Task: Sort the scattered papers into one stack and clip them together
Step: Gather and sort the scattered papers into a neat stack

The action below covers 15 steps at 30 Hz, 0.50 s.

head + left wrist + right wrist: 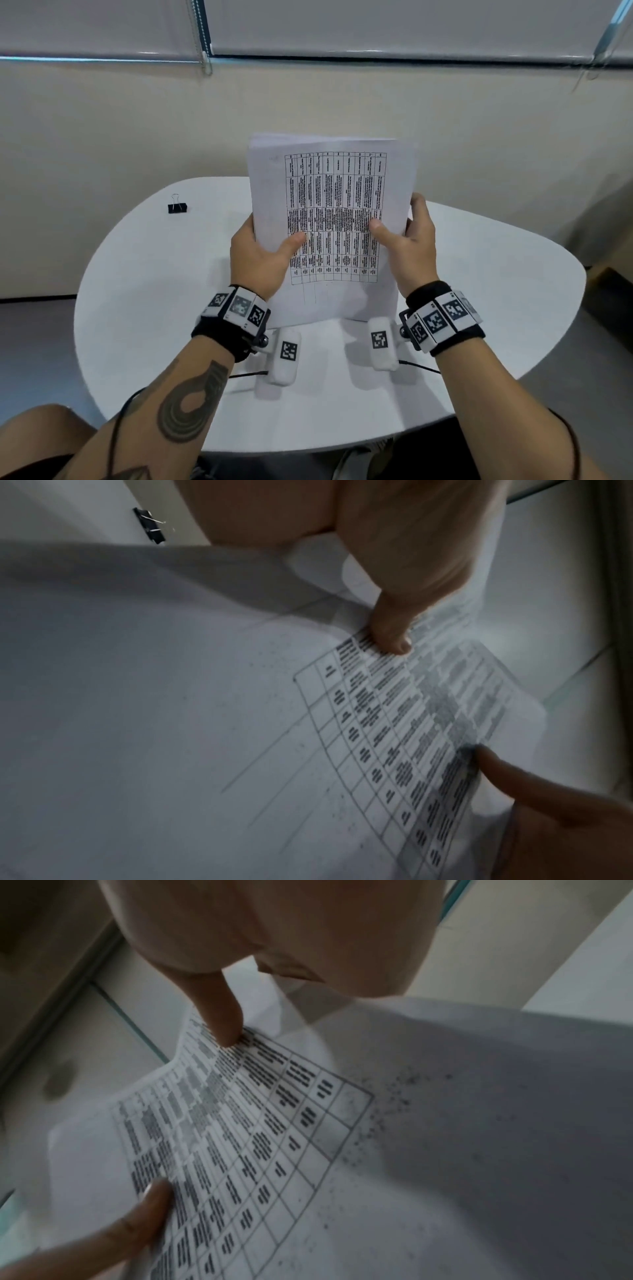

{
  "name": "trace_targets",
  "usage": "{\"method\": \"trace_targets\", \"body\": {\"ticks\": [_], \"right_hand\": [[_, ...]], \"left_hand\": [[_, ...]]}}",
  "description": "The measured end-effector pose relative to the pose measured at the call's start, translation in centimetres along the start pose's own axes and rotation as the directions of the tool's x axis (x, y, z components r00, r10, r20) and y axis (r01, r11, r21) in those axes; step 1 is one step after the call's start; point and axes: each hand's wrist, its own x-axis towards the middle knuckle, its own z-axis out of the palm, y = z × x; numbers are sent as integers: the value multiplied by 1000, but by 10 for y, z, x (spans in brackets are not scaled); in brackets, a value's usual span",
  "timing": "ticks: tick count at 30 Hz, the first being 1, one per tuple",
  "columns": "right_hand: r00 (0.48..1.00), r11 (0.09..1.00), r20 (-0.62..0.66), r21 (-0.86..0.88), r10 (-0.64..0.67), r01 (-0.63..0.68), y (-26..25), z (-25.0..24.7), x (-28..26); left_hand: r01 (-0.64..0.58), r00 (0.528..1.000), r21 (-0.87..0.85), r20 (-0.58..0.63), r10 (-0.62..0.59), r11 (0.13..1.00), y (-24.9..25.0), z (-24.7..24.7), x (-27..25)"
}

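A stack of white papers (334, 192) with a printed table on its front sheet stands upright on its bottom edge on the white table (144, 308). My left hand (263, 250) grips the stack's left edge, thumb on the front. My right hand (407, 240) grips the right edge the same way. The sheets' top edges are slightly uneven. In the left wrist view my left thumb presses the printed sheet (394, 723); in the right wrist view my right thumb presses that sheet (240, 1123). A black binder clip (177, 206) lies on the table far to the left, also seen as the binder clip (150, 526).
The rounded table stands against a beige wall (102, 137) below window blinds. Cables run from the wrist cameras across the near table edge. Grey floor shows at both sides.
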Motion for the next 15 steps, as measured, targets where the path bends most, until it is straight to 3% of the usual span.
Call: {"method": "trace_targets", "body": {"ticks": [5,9,15], "right_hand": [[993,994,-36,-12,-110,109,-4,6,-8],[999,1000,30,17,-19,18,-1,5,-7],[999,999,-30,30,-14,15,-9,-4,5]], "left_hand": [[-53,996,-96,-81,46,994,0,5,-3],[-23,1000,-79,-17,21,997,2,-1,4],[-49,997,-26,66,51,998,8,-10,13]]}}
